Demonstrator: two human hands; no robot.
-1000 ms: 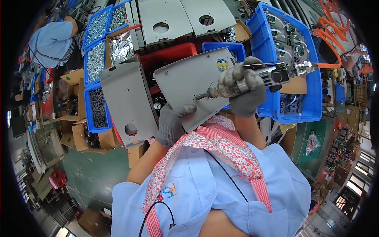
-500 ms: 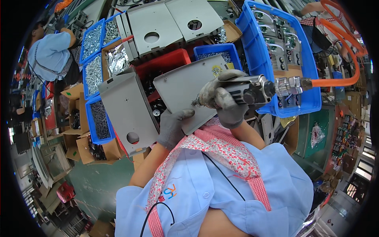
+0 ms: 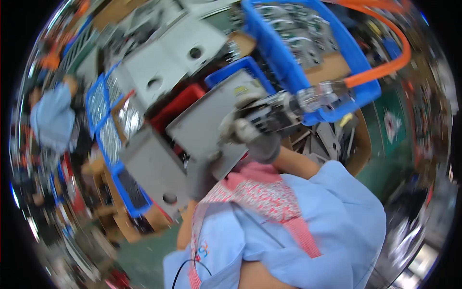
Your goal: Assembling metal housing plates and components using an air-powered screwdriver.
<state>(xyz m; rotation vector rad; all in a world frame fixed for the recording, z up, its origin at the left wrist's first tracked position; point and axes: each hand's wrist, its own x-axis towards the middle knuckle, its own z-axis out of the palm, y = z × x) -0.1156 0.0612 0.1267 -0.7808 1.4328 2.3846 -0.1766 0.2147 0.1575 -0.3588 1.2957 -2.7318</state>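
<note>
In a motion-blurred view, my right hand (image 3: 250, 137), in a grey glove, is wrapped around a pneumatic screwdriver (image 3: 274, 115). The tool lies nearly level above a flat grey metal panel (image 3: 199, 120), its front end close to the panel's lower part; whether it touches is too blurred to tell. My gloved left hand (image 3: 199, 176) grips the near lower edge of that panel, thumb on top and fingers mostly hidden. Just left of it lies another grey panel (image 3: 151, 161) with a round hole. An orange air hose (image 3: 380, 70) runs from the tool to the upper right.
Beyond the panels are a red bin (image 3: 180, 103), a small blue bin (image 3: 240, 67) and more grey panels (image 3: 159, 65). A large blue crate (image 3: 269, 53) of circuit assemblies stands at right. Blue bins (image 3: 98, 103) of small fasteners line the left, where another person (image 3: 53, 115) sits.
My view has swung and blurred, so the bench appears shifted left and tilted. Both hands keep their hold, with the screwdriver still over the panel.
</note>
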